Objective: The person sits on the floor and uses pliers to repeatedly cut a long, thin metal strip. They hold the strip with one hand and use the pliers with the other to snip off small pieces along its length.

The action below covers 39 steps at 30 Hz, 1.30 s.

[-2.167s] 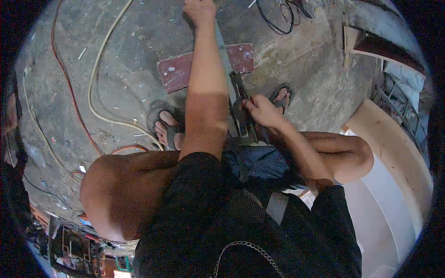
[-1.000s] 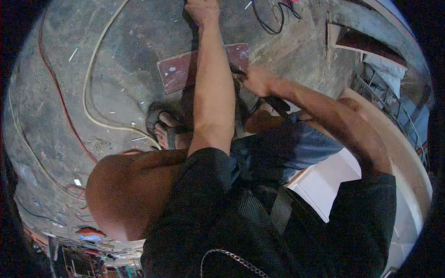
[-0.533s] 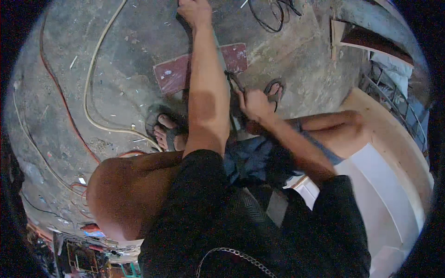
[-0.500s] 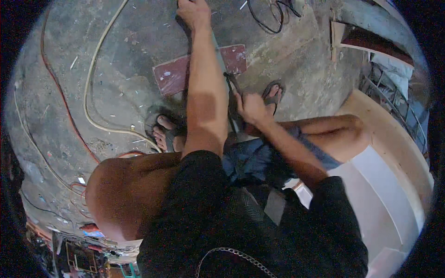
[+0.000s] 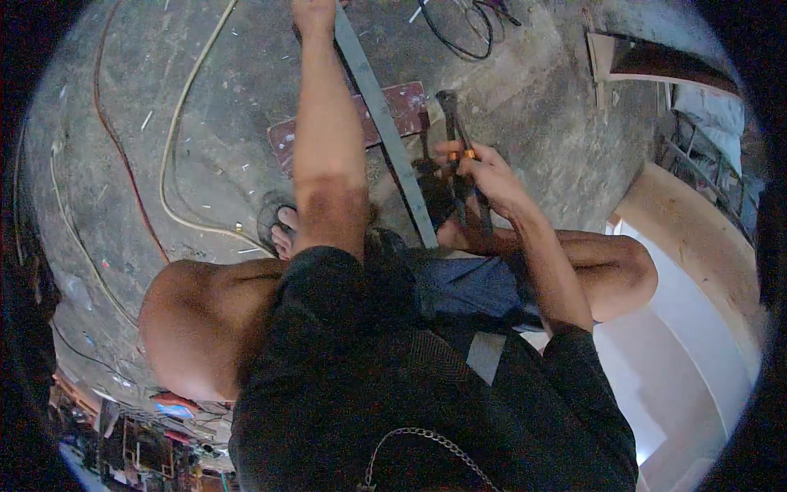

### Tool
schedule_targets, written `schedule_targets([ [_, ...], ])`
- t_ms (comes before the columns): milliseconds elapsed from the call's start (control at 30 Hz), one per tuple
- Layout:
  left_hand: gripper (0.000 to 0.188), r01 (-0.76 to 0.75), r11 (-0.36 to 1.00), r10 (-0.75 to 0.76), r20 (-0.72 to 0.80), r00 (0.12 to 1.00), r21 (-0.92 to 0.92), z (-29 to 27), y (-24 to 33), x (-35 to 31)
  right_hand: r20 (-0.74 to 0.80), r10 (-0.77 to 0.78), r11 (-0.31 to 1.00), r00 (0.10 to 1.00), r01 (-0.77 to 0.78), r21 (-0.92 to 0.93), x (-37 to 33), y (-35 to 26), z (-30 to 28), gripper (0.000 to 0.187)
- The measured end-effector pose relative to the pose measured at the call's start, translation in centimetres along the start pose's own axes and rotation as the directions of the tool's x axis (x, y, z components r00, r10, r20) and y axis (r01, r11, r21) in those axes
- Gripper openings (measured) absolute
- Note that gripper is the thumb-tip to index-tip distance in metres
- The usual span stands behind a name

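A long flat grey metal bar (image 5: 379,111) slants from the top of the view down toward my lap, lying across a worn maroon board (image 5: 403,105) on the floor. My left hand (image 5: 315,15) is closed at the far end of the bar, partly cut off by the upper edge. To the right of the bar, my right hand (image 5: 492,176) grips a dark hand tool (image 5: 451,123) with orange bands. The tool's dark end points away from me and looks apart from the bar. Blur and my fingers hide its exact kind.
A pale hose (image 5: 168,156) and a red hose (image 5: 123,152) run over the concrete floor at left. Black cable (image 5: 484,41) lies coiled at the far right. A curved wooden panel (image 5: 689,213) stands beside my right knee. Clutter (image 5: 147,443) fills the lower left.
My right hand has moved right, away from the bar, and the orange-banded tool now shows in it. The left hand has shifted farther away and left, leaving more of the bar visible.
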<state>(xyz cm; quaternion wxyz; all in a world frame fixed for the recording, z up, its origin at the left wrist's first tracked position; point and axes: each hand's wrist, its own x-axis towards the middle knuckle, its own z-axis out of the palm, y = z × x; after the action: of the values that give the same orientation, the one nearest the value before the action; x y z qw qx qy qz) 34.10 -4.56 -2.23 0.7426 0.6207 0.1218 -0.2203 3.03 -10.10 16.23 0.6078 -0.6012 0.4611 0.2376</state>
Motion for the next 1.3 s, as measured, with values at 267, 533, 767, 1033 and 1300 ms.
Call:
schedule_targets([
  [267,0.030,0.060,0.985,-0.022,0.231,0.973,-0.159,-2.3,-2.5,-4.4,0.297,0.182,0.919,0.937,-0.054,-0.391,3.7,-1.1,0.7,0.036],
  [533,0.032,0.069,0.985,-0.048,0.133,0.990,-0.157,-2.6,-3.6,-3.6,0.238,0.257,0.797,0.937,-0.067,-0.600,6.1,-4.9,2.5,0.024],
  [767,0.034,0.073,0.990,-0.044,0.231,0.972,-0.118,-2.6,-3.4,-3.8,0.226,0.493,0.732,0.840,-0.260,-0.630,6.2,-8.8,3.2,0.045],
  [1033,0.043,0.112,0.992,-0.101,0.164,0.981,-0.063,-2.7,-2.8,-4.0,0.241,0.557,0.670,0.795,-0.258,-0.696,6.8,-11.9,5.2,0.043],
  [1300,0.039,0.107,0.994,-0.105,0.051,0.993,-0.036,-3.0,-1.6,-4.2,0.162,0.577,0.589,0.800,-0.271,-0.762,7.3,-13.3,7.9,0.035],
])
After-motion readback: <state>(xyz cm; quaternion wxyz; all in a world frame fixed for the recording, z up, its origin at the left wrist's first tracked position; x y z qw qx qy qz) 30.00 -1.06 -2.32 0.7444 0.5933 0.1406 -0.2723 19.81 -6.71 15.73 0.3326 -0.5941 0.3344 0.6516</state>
